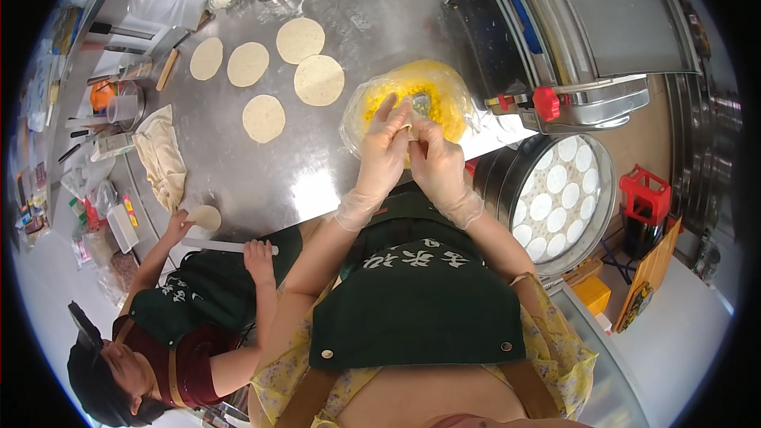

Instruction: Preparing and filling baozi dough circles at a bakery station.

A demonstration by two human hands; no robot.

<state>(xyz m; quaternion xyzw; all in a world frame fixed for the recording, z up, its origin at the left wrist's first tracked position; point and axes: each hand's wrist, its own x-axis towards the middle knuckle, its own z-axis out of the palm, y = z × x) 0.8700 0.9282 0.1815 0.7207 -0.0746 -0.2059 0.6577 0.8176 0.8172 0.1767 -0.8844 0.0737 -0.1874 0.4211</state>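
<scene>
Both my hands wear clear plastic gloves and meet over the near side of a bowl lined with a clear plastic bag (pixel 351 117). Yellow, crumbly filling (pixel 379 101) lies in it, with a metal spoon (pixel 422 101) resting on top. My left hand (pixel 382 147) and my right hand (pixel 439 165) pinch a small piece of pale dough (pixel 411 130) between their fingertips. Much of the dough is hidden behind the fingers. Left of the bowl, several flat dough rounds, among them a near one (pixel 264 119), lie on the steel table (pixel 226 162).
At the left, a co-worker in a dark cap holds a dough round (pixel 206 219) and a white rolling pin (pixel 226 246). A round steamer (pixel 606 190) with several white paper discs (pixel 556 178) stands right. Beyond it is a machine with red knobs (pixel 546 103). A crumpled cloth (pixel 161 158) lies left.
</scene>
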